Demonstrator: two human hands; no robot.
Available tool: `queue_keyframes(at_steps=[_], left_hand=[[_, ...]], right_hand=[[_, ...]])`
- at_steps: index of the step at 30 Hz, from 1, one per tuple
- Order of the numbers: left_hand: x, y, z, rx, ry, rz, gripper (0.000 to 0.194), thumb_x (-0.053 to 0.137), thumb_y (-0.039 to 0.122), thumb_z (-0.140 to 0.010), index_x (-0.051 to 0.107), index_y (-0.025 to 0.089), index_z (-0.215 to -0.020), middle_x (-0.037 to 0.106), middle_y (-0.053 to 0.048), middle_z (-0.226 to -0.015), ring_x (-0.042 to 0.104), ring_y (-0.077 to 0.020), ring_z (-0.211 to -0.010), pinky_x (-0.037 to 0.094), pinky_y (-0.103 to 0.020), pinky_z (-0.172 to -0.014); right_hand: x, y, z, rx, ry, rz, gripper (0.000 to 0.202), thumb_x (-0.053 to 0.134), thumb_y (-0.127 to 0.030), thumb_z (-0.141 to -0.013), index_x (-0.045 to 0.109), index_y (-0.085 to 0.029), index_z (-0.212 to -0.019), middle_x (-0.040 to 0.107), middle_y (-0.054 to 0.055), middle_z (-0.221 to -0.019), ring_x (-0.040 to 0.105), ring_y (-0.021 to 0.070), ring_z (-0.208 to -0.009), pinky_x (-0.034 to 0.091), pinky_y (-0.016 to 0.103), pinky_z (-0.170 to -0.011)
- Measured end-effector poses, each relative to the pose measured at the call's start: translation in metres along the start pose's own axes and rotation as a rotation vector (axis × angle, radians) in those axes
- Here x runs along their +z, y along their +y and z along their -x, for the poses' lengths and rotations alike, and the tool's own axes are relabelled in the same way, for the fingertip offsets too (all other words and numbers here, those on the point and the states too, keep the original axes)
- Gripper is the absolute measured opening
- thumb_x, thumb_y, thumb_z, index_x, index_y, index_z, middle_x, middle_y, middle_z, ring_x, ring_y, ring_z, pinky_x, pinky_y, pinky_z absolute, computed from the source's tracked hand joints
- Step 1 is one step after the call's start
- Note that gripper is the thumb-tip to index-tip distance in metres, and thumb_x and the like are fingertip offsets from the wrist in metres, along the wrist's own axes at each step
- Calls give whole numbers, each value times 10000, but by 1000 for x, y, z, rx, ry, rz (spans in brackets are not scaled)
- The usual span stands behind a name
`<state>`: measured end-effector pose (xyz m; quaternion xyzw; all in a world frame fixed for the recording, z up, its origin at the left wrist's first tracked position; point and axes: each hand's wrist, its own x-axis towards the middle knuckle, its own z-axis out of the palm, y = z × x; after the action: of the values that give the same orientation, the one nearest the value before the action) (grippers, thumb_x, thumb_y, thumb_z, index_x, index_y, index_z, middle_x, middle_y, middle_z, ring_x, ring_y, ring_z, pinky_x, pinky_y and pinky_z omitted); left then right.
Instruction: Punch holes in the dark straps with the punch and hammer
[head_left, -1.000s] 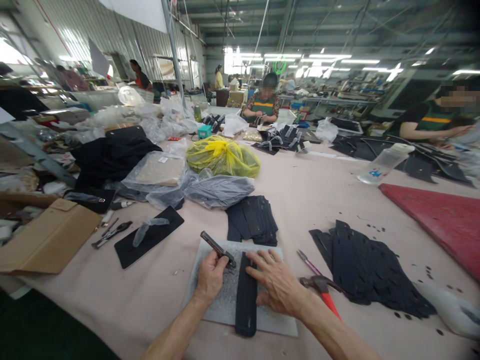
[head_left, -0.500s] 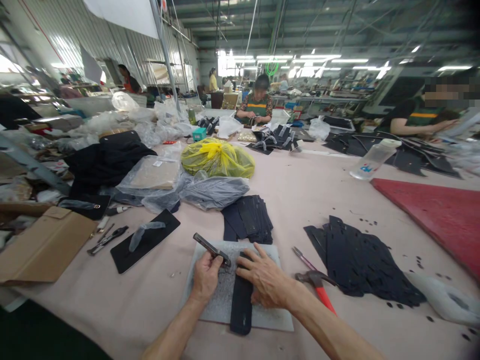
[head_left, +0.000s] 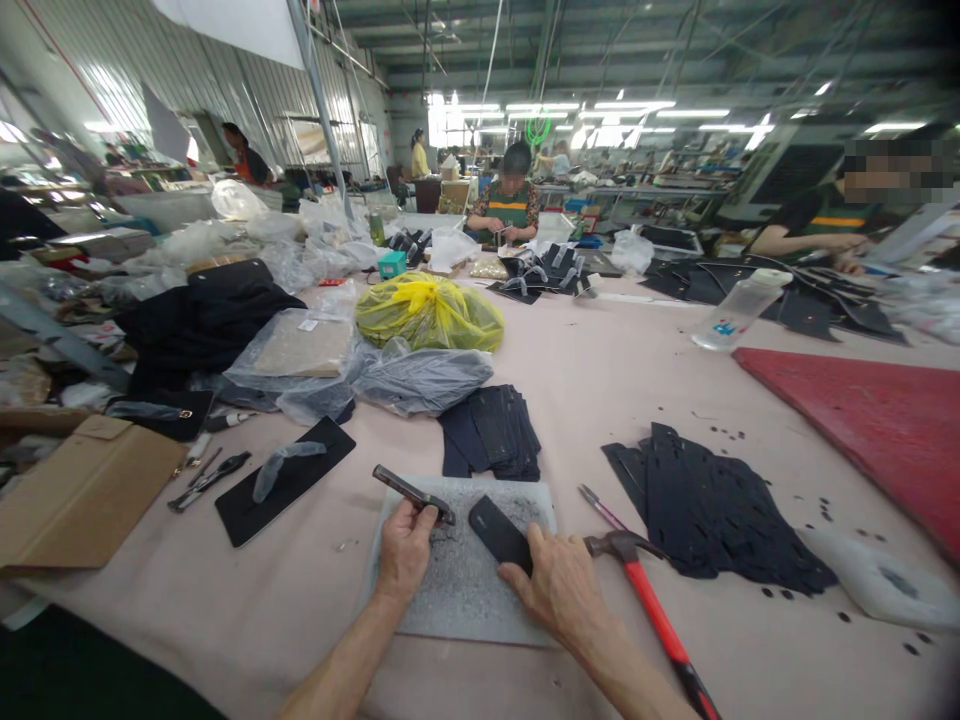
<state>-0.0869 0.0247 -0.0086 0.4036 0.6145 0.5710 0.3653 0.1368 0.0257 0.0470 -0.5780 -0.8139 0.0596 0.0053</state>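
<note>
My left hand grips a dark metal punch-like tool, its lower end over the left part of a pale, scuffed board. Between the thumb and fingers of my right hand is a black strip with a rounded end, slanting over the board's right half. My palm hides the strip's other end. A claw hammer with a red handle lies just right of that hand, beside a thin pen-like tool. Behind the board sits a stack of dark pieces.
A heap of black cut strips lies to the right, with a red board and a clear bottle beyond. On the left are a black panel and a cardboard box. A yellow bag stands behind. Co-workers sit across the table.
My right hand has gone from lying spread over the strip to gripping it, and the strip has turned and lifted away from its upright line on the board. My left hand still holds its tool.
</note>
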Motion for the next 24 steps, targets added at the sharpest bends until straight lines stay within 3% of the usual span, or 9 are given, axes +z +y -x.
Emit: queue_keyframes(at_steps=[6, 11, 13, 15, 18, 20, 24], left_hand=[[3, 5, 2, 26, -67, -82, 207, 620, 337, -813, 681, 151, -884, 715, -37, -798, 653, -198, -727, 501, -262, -674], [13, 19, -2, 51, -124, -126, 182, 594, 317, -831, 679, 163, -880, 710, -28, -802, 643, -192, -740, 487, -257, -680], [20, 26, -5, 78, -166, -129, 174, 580, 298, -842, 681, 167, -897, 709, -26, -817, 638, -188, -754, 483, -257, -701], [29, 31, -9, 106, -218, -127, 168, 568, 279, -849, 681, 171, -909, 708, -27, -835, 634, -188, -776, 482, -262, -730], [39, 32, -12, 114, -276, -123, 162, 568, 268, -843, 680, 169, -905, 706, -30, -834, 632, -190, -777, 488, -267, -738], [42, 29, -12, 104, -287, -125, 167, 572, 274, -837, 677, 162, -904, 705, -37, -827, 635, -194, -769, 496, -271, -729], [40, 22, -11, 89, -229, -136, 177, 579, 299, -840, 672, 156, -887, 706, -44, -822, 639, -196, -758, 501, -273, -714]], right_hand=[[4, -32, 4, 161, -36, -19, 370, 503, -529, -928, 579, -172, -871, 694, 142, -740, 677, 323, -736, 418, 408, -689], [15, -35, 11, 142, 39, -59, 340, 466, -496, -951, 583, -192, -855, 679, 122, -738, 653, 303, -730, 420, 418, -706], [18, -28, 13, 101, 111, -91, 310, 453, -460, -960, 593, -195, -882, 676, 131, -850, 630, 296, -821, 419, 428, -755], [21, -20, 16, 26, 190, -139, 300, 483, -447, -943, 606, -198, -1055, 642, 144, -1111, 578, 312, -1019, 394, 468, -888], [32, -15, 20, -88, 225, -180, 495, 524, -450, -910, 473, -245, -1358, 447, 94, -1444, 376, 339, -1304, 211, 552, -1092], [42, -19, 23, -95, 190, -160, 530, 490, -434, -921, 422, -251, -1414, 370, 68, -1509, 263, 352, -1380, 116, 589, -1125], [52, -30, 23, -42, 144, -146, 522, 416, -352, -939, 413, -172, -1429, 310, 89, -1543, 183, 357, -1415, 78, 594, -1138]])
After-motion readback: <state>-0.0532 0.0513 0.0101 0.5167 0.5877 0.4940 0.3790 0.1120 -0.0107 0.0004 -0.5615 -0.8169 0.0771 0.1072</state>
